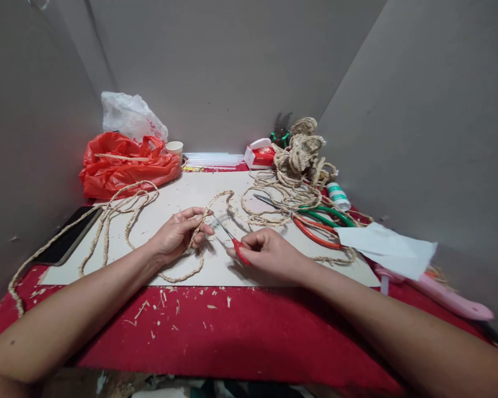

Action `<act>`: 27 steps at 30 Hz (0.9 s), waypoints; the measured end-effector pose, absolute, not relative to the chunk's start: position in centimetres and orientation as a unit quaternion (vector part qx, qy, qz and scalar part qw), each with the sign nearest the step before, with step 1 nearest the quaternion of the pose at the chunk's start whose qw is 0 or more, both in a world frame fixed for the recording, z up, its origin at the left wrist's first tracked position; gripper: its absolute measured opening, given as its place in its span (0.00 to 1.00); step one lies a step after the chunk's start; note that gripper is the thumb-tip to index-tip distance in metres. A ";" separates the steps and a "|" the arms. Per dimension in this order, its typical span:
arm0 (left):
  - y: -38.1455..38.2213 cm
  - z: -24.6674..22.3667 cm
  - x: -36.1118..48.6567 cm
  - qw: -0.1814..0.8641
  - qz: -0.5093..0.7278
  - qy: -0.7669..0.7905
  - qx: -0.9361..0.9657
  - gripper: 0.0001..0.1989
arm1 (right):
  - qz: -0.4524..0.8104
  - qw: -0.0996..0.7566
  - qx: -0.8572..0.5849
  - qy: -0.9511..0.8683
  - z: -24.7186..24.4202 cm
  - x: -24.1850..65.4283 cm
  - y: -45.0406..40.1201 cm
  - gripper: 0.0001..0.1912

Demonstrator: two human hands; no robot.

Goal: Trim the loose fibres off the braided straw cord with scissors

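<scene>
Pinched in the fingers of my left hand (180, 235) is a braided straw rope (223, 194), which arches up to the right and hangs in a loop below. My right hand (268, 255) grips small red-handled scissors (240, 252) by their handles, and their thin blades point up and left toward the rope at my left fingertips. Whether the blades touch the rope I cannot tell. Both hands are above a pale board (224, 273) on the red cloth (182, 337). More rope (106, 235) lies in long loops left of my left hand.
A red plastic bag (124, 179), a paper cup (175, 148) and a tissue box (260, 155) stand at the back. A rope heap (301, 155) and large green-and-orange-handled shears (319, 235) lie right. A pink tool (452, 298) is at far right, a dark tablet (64, 237) left.
</scene>
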State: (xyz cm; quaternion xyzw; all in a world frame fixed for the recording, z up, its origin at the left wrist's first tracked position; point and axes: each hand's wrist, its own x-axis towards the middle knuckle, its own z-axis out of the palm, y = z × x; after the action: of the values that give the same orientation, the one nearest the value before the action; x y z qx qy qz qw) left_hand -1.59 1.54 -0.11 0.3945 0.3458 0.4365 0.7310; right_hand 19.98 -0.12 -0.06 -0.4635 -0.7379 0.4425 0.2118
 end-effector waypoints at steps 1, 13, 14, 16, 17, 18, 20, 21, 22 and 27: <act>1.6 -0.1 -1.6 0.731 0.439 0.344 0.393 0.11 | 0.494 0.202 -0.456 -0.713 0.0 19.9 -0.2 0.25; 1.6 -0.8 -1.6 0.715 0.448 0.334 0.419 0.17 | 0.757 0.201 -0.370 -0.499 -1.0 18.8 -0.4 0.27; 1.6 -0.9 -1.5 0.714 0.449 0.333 0.421 0.17 | 0.761 0.202 -0.365 -0.497 -1.0 18.7 -0.4 0.27; 1.5 -0.9 -1.5 0.711 0.451 0.333 0.424 0.18 | 0.765 0.204 -0.356 -0.496 -1.0 18.6 -0.5 0.27; 1.5 -0.9 -1.4 0.710 0.452 0.334 0.425 0.18 | 0.766 0.204 -0.355 -0.496 -1.0 18.6 -0.5 0.27; 1.5 -0.9 -1.4 0.708 0.452 0.335 0.426 0.18 | 0.766 0.204 -0.356 -0.495 -1.0 18.5 -0.5 0.27; 1.4 -0.9 -1.4 0.708 0.450 0.335 0.429 0.18 | 0.764 0.205 -0.360 -0.495 -1.1 18.5 -0.6 0.27; 1.4 -0.9 -1.4 0.708 0.449 0.335 0.430 0.17 | 0.763 0.208 -0.360 -0.495 -1.1 18.5 -0.6 0.27; 1.4 -0.9 -1.4 0.708 0.448 0.335 0.431 0.17 | 0.762 0.213 -0.360 -0.495 -1.2 18.5 -0.6 0.27; 1.3 -1.1 -1.6 0.706 0.445 0.335 0.437 0.17 | 0.761 0.230 -0.361 -0.488 -1.0 18.6 -0.8 0.28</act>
State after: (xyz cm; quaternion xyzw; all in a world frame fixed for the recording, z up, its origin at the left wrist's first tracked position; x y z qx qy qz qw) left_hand -1.56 1.31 -1.05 0.4368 0.3353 0.4448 0.7064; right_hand 18.61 -0.80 -1.02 -0.3609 -0.4883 0.7607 0.2296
